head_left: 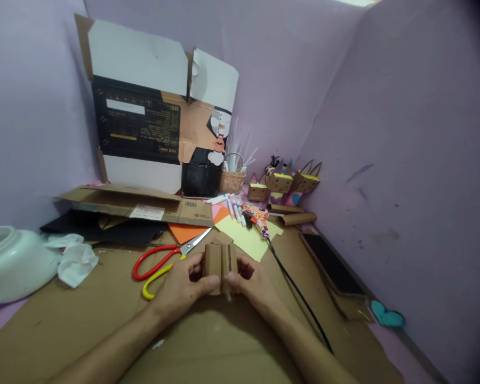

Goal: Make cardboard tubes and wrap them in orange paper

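Folded cardboard (213, 266) between left hand (183, 281) and right hand (256, 280)
Both hands grip its opposite sides, thumbs (208, 286) resting on the near face, forearms (124, 335) angled inward.

Brown cardboard piece (213, 262), plain-faced, held at the lower centre of the head view, presents two narrow panels side by side, long edges running away from the viewer, their joining indeterminable.

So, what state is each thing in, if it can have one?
Cardboard piece: creased, held by left hand and right hand
Scissors: lying flat, blades seemingly together
Printed box: unfolded, standing upright
Glue gun: lying down, power unclear
Tissue: crumpled
Basket: upright, holding sticks
Phone-like device: screen dark
Markers: lying loose
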`<action>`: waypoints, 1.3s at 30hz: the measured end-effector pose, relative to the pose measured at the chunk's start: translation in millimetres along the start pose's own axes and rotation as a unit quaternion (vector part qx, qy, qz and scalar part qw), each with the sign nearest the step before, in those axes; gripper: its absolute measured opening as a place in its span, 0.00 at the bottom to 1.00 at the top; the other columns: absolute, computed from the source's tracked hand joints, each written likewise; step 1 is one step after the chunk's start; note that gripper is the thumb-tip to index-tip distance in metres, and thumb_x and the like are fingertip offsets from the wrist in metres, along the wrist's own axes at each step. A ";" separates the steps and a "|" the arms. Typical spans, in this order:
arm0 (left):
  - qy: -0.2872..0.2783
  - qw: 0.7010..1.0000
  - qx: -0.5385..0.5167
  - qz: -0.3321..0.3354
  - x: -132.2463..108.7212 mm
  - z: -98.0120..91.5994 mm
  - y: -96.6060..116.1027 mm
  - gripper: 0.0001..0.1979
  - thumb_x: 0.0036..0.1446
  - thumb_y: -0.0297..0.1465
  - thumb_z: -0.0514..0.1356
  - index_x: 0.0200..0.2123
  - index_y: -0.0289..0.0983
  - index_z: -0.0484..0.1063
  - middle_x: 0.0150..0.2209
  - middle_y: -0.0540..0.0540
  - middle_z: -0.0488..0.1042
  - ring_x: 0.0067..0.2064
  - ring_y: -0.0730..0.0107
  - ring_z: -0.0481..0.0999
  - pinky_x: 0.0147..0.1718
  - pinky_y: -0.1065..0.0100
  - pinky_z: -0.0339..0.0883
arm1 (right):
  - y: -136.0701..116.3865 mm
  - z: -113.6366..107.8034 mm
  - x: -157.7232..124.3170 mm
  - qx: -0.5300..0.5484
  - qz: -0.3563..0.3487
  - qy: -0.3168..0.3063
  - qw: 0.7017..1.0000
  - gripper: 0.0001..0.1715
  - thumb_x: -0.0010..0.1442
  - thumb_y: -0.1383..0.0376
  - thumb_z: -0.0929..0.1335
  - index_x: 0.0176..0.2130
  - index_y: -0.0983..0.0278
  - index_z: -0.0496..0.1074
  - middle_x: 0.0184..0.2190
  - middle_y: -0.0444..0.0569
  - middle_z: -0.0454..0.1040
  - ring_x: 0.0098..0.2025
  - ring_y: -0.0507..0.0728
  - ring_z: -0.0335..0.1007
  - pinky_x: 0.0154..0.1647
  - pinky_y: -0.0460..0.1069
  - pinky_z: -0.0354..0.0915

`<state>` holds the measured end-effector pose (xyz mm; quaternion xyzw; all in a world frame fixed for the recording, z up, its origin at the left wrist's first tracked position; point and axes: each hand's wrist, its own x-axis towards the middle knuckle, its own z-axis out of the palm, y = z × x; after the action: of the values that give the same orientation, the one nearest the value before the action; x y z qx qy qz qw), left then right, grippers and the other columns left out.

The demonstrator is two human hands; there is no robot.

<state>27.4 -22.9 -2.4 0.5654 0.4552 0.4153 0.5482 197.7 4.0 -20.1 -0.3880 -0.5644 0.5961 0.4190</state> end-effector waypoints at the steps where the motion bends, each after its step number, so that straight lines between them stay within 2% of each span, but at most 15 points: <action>1: -0.015 0.999 -0.031 -0.012 0.1 -0.2 0.1 0.22 0.48 0.38 0.63 0.45 0.33 0.68 0.33 0.46 0.75 0.32 0.67 0.74 0.31 0.69 0.68 | -0.7 0.6 -0.7 0.032 0.022 -0.011 0.999 0.24 0.43 0.49 0.73 0.34 0.65 0.73 0.25 0.45 0.72 0.26 0.53 0.65 0.25 0.46 0.63; 3: -0.018 0.997 -0.062 -0.051 0.1 0.2 -1.2 0.22 0.48 0.41 0.63 0.42 0.32 0.68 0.23 0.52 0.70 0.22 0.75 0.67 0.19 0.75 0.61 | 0.3 2.4 -1.6 0.078 0.062 -0.023 0.995 0.25 0.47 0.46 0.70 0.31 0.65 0.72 0.23 0.44 0.70 0.22 0.51 0.63 0.20 0.44 0.61; 5: -0.005 0.993 -0.083 -0.082 -0.3 1.3 -3.4 0.23 0.46 0.44 0.63 0.38 0.32 0.68 0.19 0.55 0.64 0.17 0.80 0.61 0.14 0.78 0.53 | 3.1 4.3 -2.1 0.101 0.085 -0.023 0.991 0.26 0.47 0.45 0.70 0.29 0.66 0.71 0.22 0.43 0.69 0.21 0.50 0.62 0.19 0.44 0.62; 10: 0.001 0.990 -0.103 -0.098 -0.6 1.8 -3.5 0.24 0.45 0.45 0.63 0.38 0.31 0.68 0.21 0.52 0.66 0.17 0.81 0.59 0.13 0.79 0.52 | 4.4 7.2 -3.0 0.109 0.103 -0.031 0.988 0.28 0.45 0.45 0.71 0.32 0.67 0.71 0.24 0.45 0.72 0.21 0.51 0.66 0.19 0.45 0.66; 13: 0.000 0.991 -0.098 -0.094 -0.5 0.6 -2.0 0.25 0.45 0.44 0.63 0.40 0.31 0.68 0.21 0.52 0.66 0.17 0.81 0.59 0.14 0.79 0.53 | 0.7 7.1 -3.2 0.107 0.087 -0.033 0.990 0.30 0.40 0.47 0.74 0.35 0.67 0.72 0.28 0.47 0.74 0.23 0.51 0.68 0.21 0.46 0.67; 17: -0.003 0.992 -0.071 -0.101 -0.4 -1.0 -2.6 0.24 0.46 0.44 0.62 0.40 0.31 0.70 0.19 0.53 0.66 0.16 0.81 0.57 0.14 0.77 0.51 | -1.9 5.1 -2.4 0.114 0.080 0.007 0.990 0.34 0.42 0.49 0.74 0.44 0.63 0.67 0.27 0.44 0.73 0.21 0.51 0.68 0.19 0.45 0.68; 19: 0.013 0.995 -0.011 -0.094 -0.9 -2.3 -3.0 0.23 0.48 0.44 0.62 0.41 0.32 0.72 0.21 0.51 0.70 0.18 0.76 0.63 0.15 0.76 0.53 | -2.4 4.1 -1.8 0.126 0.082 0.039 0.988 0.37 0.43 0.50 0.74 0.48 0.60 0.63 0.26 0.41 0.72 0.19 0.50 0.68 0.17 0.46 0.69; 21: 0.045 0.992 0.100 -0.067 -2.1 -3.9 -2.7 0.21 0.50 0.43 0.60 0.41 0.34 0.73 0.27 0.48 0.75 0.25 0.67 0.72 0.21 0.72 0.60 | -2.8 3.7 -1.5 0.131 0.079 0.059 0.987 0.35 0.42 0.51 0.74 0.46 0.59 0.62 0.25 0.39 0.71 0.18 0.50 0.67 0.16 0.46 0.70; 23: 0.068 0.970 0.230 -0.045 -4.4 -5.0 -1.8 0.20 0.51 0.43 0.59 0.43 0.36 0.73 0.31 0.46 0.77 0.32 0.59 0.75 0.28 0.68 0.64 | -3.1 3.7 -1.4 0.131 0.076 0.071 0.986 0.29 0.42 0.51 0.75 0.39 0.61 0.64 0.23 0.38 0.70 0.17 0.49 0.67 0.14 0.44 0.69; 25: 0.096 0.938 0.332 -0.032 -7.8 -5.1 -0.5 0.23 0.51 0.44 0.58 0.46 0.36 0.72 0.33 0.44 0.77 0.34 0.56 0.75 0.30 0.65 0.64 | -3.0 3.6 -1.4 0.131 0.076 0.083 0.985 0.26 0.42 0.52 0.75 0.33 0.63 0.64 0.20 0.38 0.69 0.16 0.48 0.65 0.12 0.43 0.67; 28: 0.179 0.900 0.397 0.026 -14.1 -2.4 1.5 0.24 0.52 0.43 0.56 0.48 0.35 0.69 0.39 0.41 0.74 0.36 0.58 0.73 0.32 0.64 0.64 | -2.1 2.9 -1.3 0.138 0.069 0.106 0.982 0.24 0.41 0.52 0.75 0.28 0.64 0.64 0.19 0.38 0.69 0.17 0.48 0.67 0.13 0.42 0.68; 30: 0.206 0.913 0.350 0.049 -17.2 1.4 2.3 0.18 0.53 0.42 0.56 0.41 0.35 0.70 0.34 0.43 0.74 0.31 0.63 0.72 0.28 0.67 0.63 | -1.7 3.0 -1.2 0.145 0.057 0.123 0.980 0.24 0.41 0.52 0.75 0.27 0.65 0.66 0.19 0.39 0.69 0.19 0.48 0.68 0.15 0.41 0.69; 33: 0.169 0.964 0.205 0.015 -17.2 8.6 3.3 0.14 0.50 0.41 0.58 0.31 0.35 0.73 0.24 0.48 0.72 0.24 0.69 0.70 0.22 0.71 0.61 | -1.7 5.3 -2.1 0.156 0.040 0.143 0.977 0.23 0.41 0.51 0.75 0.27 0.66 0.69 0.20 0.39 0.70 0.21 0.49 0.69 0.17 0.42 0.71; 35: 0.153 0.980 0.126 -0.011 -14.6 12.5 4.2 0.15 0.47 0.40 0.60 0.31 0.33 0.75 0.20 0.50 0.71 0.21 0.71 0.68 0.20 0.72 0.60 | -1.6 7.8 -3.5 0.160 0.037 0.146 0.976 0.23 0.40 0.51 0.75 0.27 0.66 0.71 0.21 0.41 0.72 0.22 0.50 0.70 0.19 0.43 0.71; 39: 0.178 0.981 0.044 -0.062 -10.4 14.7 6.3 0.19 0.42 0.40 0.62 0.34 0.32 0.78 0.13 0.54 0.66 0.15 0.77 0.61 0.14 0.75 0.52 | -0.6 11.1 -7.1 0.172 0.034 0.134 0.975 0.20 0.41 0.54 0.76 0.27 0.68 0.75 0.22 0.45 0.75 0.24 0.51 0.72 0.22 0.44 0.72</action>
<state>39.5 -36.4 3.3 0.4765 0.5980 0.4541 0.4573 189.8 -6.5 -18.8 -0.4051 -0.3791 0.6408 0.5306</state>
